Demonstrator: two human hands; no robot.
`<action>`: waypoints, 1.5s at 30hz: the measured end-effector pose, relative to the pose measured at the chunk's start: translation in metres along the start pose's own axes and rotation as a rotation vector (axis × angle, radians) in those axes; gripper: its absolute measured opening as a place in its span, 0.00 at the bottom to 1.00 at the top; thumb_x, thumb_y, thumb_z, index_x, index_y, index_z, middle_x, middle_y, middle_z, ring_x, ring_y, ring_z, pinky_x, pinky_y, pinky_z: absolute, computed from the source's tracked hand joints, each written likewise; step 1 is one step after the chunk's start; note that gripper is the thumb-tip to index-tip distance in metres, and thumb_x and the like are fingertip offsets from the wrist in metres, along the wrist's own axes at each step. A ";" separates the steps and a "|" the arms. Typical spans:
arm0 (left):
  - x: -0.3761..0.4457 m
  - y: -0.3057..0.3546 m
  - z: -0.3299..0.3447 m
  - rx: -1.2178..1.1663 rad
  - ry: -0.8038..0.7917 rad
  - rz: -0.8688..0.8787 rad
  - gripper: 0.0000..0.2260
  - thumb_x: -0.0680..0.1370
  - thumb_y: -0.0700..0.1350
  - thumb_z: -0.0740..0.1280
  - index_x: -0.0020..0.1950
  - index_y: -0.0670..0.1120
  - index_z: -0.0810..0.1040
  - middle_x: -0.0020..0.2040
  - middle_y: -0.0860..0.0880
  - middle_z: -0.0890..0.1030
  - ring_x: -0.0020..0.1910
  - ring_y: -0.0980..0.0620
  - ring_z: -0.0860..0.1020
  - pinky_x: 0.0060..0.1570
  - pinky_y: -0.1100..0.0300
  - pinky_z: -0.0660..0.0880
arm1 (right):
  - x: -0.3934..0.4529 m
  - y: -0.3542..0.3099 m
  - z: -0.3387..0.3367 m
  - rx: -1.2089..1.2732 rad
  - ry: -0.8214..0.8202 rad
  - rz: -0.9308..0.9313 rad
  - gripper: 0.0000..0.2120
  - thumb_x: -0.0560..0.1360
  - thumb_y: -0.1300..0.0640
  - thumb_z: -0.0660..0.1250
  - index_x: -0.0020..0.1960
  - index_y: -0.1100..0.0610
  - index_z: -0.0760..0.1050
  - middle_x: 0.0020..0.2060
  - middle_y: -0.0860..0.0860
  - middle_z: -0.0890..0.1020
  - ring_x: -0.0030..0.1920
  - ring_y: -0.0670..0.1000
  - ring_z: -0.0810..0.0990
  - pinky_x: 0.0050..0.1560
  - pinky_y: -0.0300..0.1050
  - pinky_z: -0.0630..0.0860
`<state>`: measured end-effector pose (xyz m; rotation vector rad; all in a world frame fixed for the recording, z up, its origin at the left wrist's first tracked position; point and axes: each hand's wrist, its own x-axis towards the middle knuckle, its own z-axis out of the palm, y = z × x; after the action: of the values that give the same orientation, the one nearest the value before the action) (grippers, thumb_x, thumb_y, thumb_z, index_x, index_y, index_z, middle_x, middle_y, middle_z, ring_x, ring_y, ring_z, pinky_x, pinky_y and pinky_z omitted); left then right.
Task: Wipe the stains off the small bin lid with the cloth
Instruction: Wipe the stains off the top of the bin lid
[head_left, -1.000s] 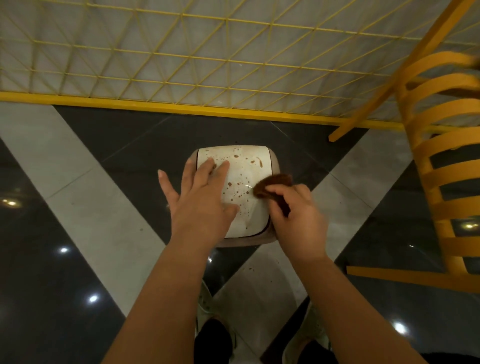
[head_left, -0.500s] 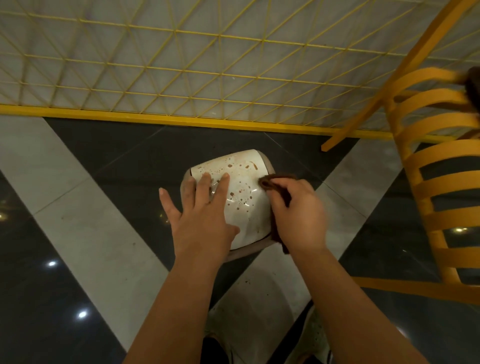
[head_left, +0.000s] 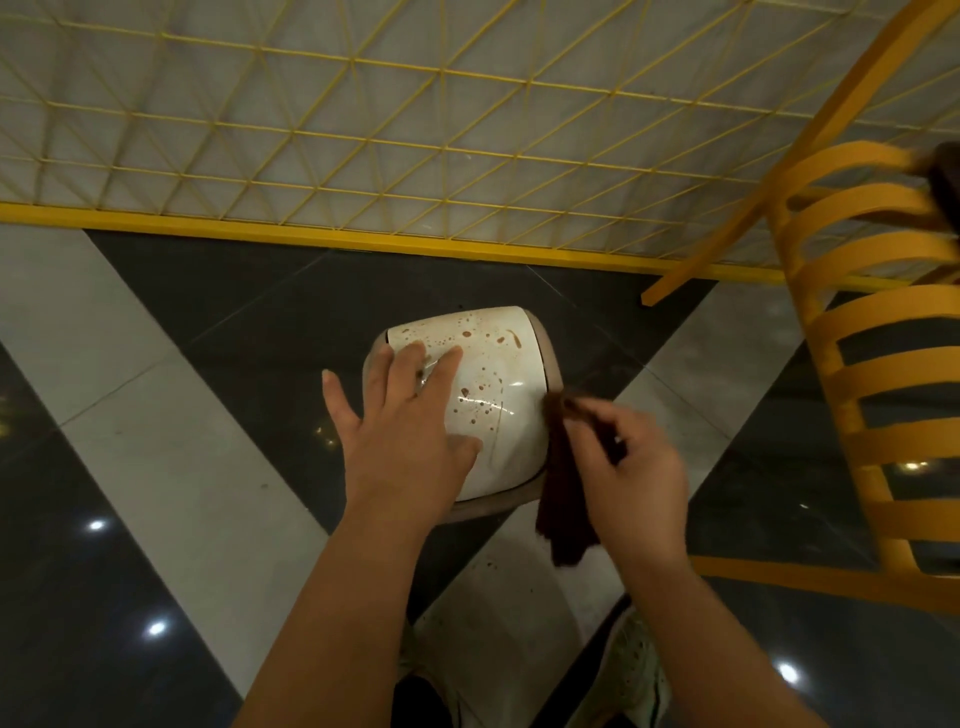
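A small bin stands on the floor with a white lid (head_left: 493, 374) speckled with brown stains, tilted a little to the right. My left hand (head_left: 405, 431) lies flat on the lid's left half, fingers spread. My right hand (head_left: 623, 467) is off the lid's right edge, pinching a dark brown cloth (head_left: 563, 499) that hangs down beside the bin. The cloth's top corner sits at the lid's right rim. Stains cover the lid's upper and middle area; my left hand hides part of it.
A yellow slatted chair (head_left: 872, 374) stands close on the right. A yellow wire-grid fence (head_left: 363, 239) runs along the floor behind the bin. The floor is glossy dark and light tile (head_left: 156, 467). My shoes (head_left: 634, 670) show below.
My right hand has pulled the cloth off the lid's top to the right edge, and the cloth now hangs down. The lid has tilted rightward. My left hand stays pressed on it.
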<state>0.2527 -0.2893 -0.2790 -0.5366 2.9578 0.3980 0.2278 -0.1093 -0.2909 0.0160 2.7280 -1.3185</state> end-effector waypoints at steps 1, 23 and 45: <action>0.001 0.001 0.000 -0.003 0.000 -0.003 0.39 0.73 0.60 0.66 0.77 0.60 0.48 0.77 0.52 0.48 0.77 0.49 0.42 0.68 0.39 0.31 | 0.011 -0.008 -0.004 -0.001 0.026 -0.011 0.09 0.76 0.49 0.65 0.55 0.39 0.75 0.47 0.36 0.75 0.49 0.40 0.77 0.50 0.41 0.77; 0.005 -0.006 -0.001 -0.052 -0.077 -0.020 0.41 0.73 0.51 0.69 0.77 0.62 0.46 0.78 0.57 0.47 0.77 0.53 0.41 0.68 0.38 0.30 | 0.039 -0.019 0.014 -0.336 -0.010 -0.207 0.12 0.78 0.50 0.63 0.60 0.47 0.76 0.51 0.45 0.78 0.44 0.41 0.74 0.45 0.31 0.68; 0.005 -0.006 -0.012 -0.103 -0.130 -0.042 0.40 0.73 0.39 0.64 0.77 0.62 0.47 0.78 0.57 0.46 0.77 0.54 0.41 0.69 0.39 0.30 | -0.025 -0.014 0.068 -0.203 -0.212 -0.327 0.11 0.76 0.50 0.64 0.56 0.47 0.79 0.52 0.43 0.82 0.50 0.42 0.80 0.52 0.27 0.71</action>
<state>0.2496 -0.2994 -0.2697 -0.5597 2.8085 0.5609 0.2583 -0.1702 -0.3188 -0.5741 2.7413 -1.0268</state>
